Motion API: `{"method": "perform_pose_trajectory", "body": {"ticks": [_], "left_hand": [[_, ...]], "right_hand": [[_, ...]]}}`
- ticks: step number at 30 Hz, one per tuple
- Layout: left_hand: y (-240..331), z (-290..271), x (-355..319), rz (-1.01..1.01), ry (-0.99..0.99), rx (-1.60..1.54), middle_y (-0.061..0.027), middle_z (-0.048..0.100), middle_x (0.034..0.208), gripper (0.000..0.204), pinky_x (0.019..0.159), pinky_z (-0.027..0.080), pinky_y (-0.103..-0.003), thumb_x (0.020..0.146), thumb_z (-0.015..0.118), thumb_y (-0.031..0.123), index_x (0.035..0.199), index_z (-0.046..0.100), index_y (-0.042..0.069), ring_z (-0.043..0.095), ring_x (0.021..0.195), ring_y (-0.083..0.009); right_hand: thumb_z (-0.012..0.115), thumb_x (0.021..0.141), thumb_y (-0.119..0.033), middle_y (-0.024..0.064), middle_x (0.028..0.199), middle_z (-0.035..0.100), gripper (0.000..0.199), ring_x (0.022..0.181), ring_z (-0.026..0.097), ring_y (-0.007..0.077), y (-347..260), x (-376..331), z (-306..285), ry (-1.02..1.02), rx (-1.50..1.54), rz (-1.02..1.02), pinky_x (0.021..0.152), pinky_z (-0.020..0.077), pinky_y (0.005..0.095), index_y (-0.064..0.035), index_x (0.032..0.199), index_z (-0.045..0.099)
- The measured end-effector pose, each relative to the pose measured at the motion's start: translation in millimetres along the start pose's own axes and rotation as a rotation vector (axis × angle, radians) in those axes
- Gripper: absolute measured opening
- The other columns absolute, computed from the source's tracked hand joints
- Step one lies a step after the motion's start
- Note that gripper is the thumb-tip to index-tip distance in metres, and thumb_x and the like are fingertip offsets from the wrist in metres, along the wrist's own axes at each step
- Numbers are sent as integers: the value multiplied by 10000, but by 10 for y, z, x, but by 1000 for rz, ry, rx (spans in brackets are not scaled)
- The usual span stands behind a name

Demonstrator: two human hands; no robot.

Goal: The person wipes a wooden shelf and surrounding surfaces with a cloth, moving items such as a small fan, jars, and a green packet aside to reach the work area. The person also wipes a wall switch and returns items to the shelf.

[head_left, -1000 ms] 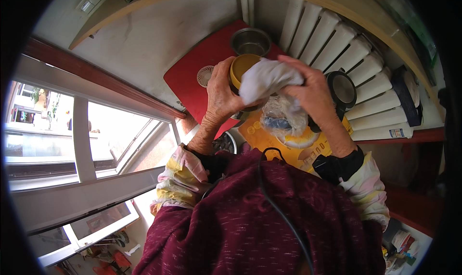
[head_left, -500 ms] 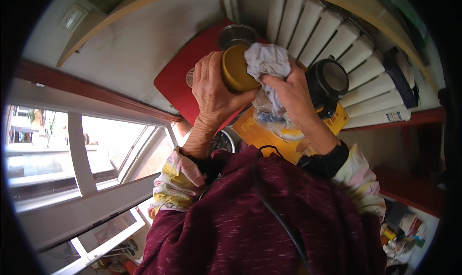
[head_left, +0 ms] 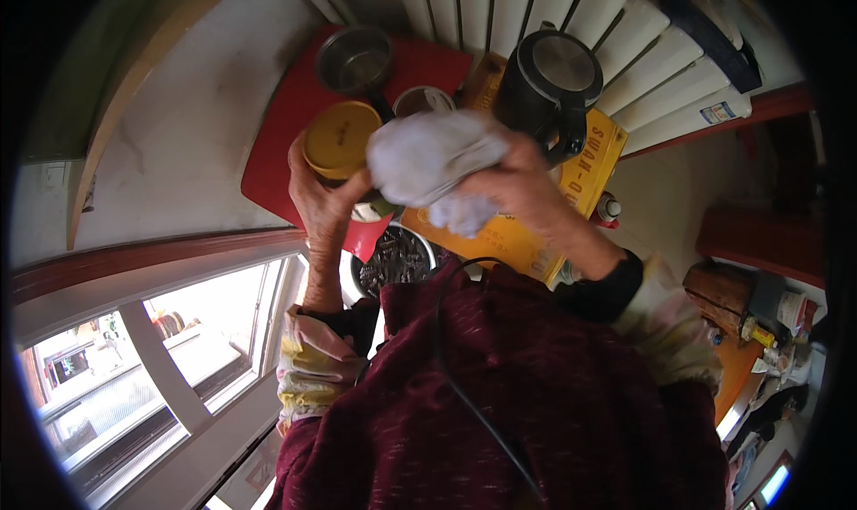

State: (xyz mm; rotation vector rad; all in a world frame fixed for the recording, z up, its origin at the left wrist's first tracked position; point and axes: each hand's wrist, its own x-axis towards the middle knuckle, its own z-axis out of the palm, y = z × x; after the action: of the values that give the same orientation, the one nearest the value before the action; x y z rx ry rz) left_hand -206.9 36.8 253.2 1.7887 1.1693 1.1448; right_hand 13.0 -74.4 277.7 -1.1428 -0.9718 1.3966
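While left hand (head_left: 323, 202) holds yellow container (head_left: 342, 139), right hand (head_left: 516, 181) clutches cloth (head_left: 433, 157) (blurred, contact unclear) beside it; cloth work appears unfinished, amount left unclear.

Pale wall (head_left: 196, 144), smudged in places, upper left; light wooden strip (head_left: 134, 90) curving along it. Red-brown trim (head_left: 161, 255) between wall and white-framed window (head_left: 170, 365). Strong daylight there, lower left. White ribbed radiator (head_left: 629, 45), upper right. Dark red-brown furniture (head_left: 759, 240), far right, in shadow.
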Motion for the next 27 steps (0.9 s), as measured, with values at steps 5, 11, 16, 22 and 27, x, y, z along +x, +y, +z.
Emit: {"method": "perform_pose_trajectory", "body": {"ticks": [5, 11, 16, 22, 27], "left_hand": [[130, 23, 266, -55, 11, -220, -104, 604, 1052, 677, 853, 455, -325, 609, 796, 260, 1165, 492, 21, 575, 966, -187], [67, 533, 753, 8, -37, -488, -99, 609, 1038, 665, 840, 467, -292, 613, 831, 126, 1158, 481, -23, 591, 928, -177], [-179, 1242, 1282, 83, -75, -199, -166, 627, 1009, 750, 824, 485, -320, 532, 862, 275, 1114, 507, -37, 615, 940, -252], [-661, 2041, 1455, 75, -98, 89, -205, 585, 1008, 780, 848, 460, -427, 481, 843, 358, 1056, 503, -45, 568, 968, -362], [-1024, 2456, 1395, 23, -220, 121, -204, 542, 1083, 793, 887, 421, -448, 518, 820, 362, 1108, 462, -28, 520, 1030, -364]], "right_hand": [[647, 745, -70, 75, 950, 648, 220, 879, 609, 158, 87, -597, -773, 553, -86, -259, 759, 488, 294, 5, 952, 635], [649, 782, -91, 118, 1112, 609, 342, 1034, 587, 246, 406, -1311, -1054, 642, 94, -234, 897, 458, 347, 14, 1103, 593], [535, 712, -146, 162, 1217, 542, 573, 1104, 545, 290, 608, -1527, -1030, 559, 305, -158, 955, 431, 388, 20, 1253, 447], [518, 595, -131, 153, 1185, 543, 703, 1084, 536, 302, 649, -1786, -917, 675, 632, -80, 952, 434, 389, 6, 1275, 401], [520, 598, -132, 147, 1184, 544, 683, 1077, 539, 295, 740, -1834, -798, 823, 643, -65, 947, 437, 382, 10, 1258, 416]]}}
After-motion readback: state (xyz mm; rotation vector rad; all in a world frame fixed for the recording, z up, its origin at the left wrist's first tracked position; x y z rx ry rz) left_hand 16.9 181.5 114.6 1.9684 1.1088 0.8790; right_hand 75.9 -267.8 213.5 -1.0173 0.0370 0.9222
